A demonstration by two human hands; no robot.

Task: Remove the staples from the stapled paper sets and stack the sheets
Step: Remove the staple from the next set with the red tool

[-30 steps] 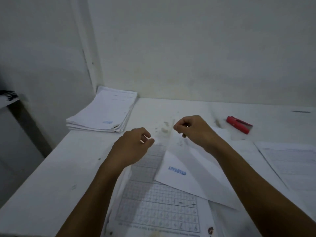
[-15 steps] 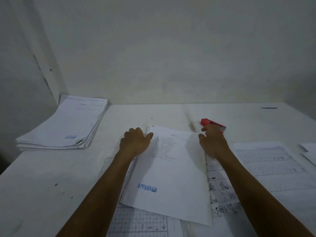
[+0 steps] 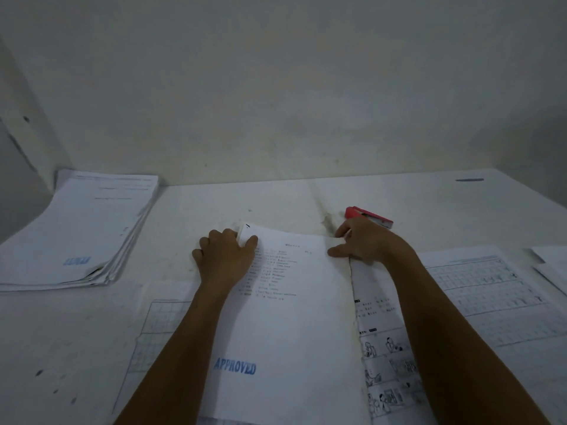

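While two bare hands rest on it, one stamped sheet [image 3: 288, 317], marked "APPROVED" in blue near its lower left, lies at the middle of the white table [image 3: 76, 348], toward the near edge. The left hand [image 3: 225, 259] holds the sheet's far left corner, its grip narrow, thumb on top of the paper and curled fingers at the edge. The right hand [image 3: 365, 242] lies flat at the sheet's far right corner, grip wide, fingers spread and closed on nothing. One red staple remover [image 3: 369, 216] lies just beyond the right hand's fingertips, toward the far edge; whether they touch it I cannot tell. One thick stack of sheets [image 3: 82, 231] sits in the far left corner of the table, a blue stamp on its top page. Under and beside the stamped sheet lie loose pages: one grid page [image 3: 153, 338] to the left, one page with cartoon panels [image 3: 383, 363] to the right, and one ruled page [image 3: 497, 289] further right. Compared with half a second ago, the hands hold much the same corners, and the left thumb now lies further onto the sheet.
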